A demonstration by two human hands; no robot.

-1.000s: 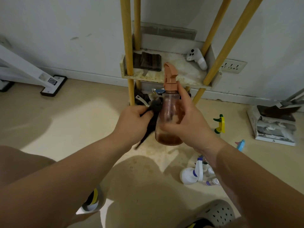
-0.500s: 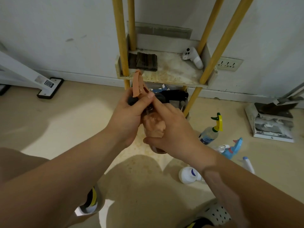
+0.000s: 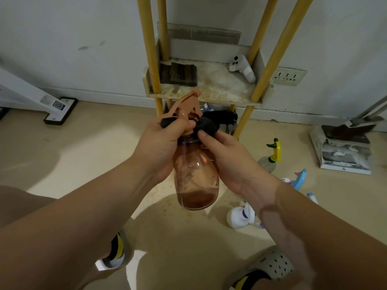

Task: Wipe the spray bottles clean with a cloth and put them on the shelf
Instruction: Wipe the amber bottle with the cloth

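Our left hand [image 3: 161, 141] grips the amber spray bottle [image 3: 195, 176] at its neck. Our right hand [image 3: 228, 158] pinches the black cloth [image 3: 206, 125] against it.

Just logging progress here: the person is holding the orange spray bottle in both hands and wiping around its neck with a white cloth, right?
Not quite: the cloth is black, not white, as the head view shows. The rest holds: the left hand and right hand hold the orange spray bottle, wiping around its neck.

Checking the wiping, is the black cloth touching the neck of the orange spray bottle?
Touching. The head view shows the black cloth pressed against the orange spray bottle at its neck, with the right hand holding it there.
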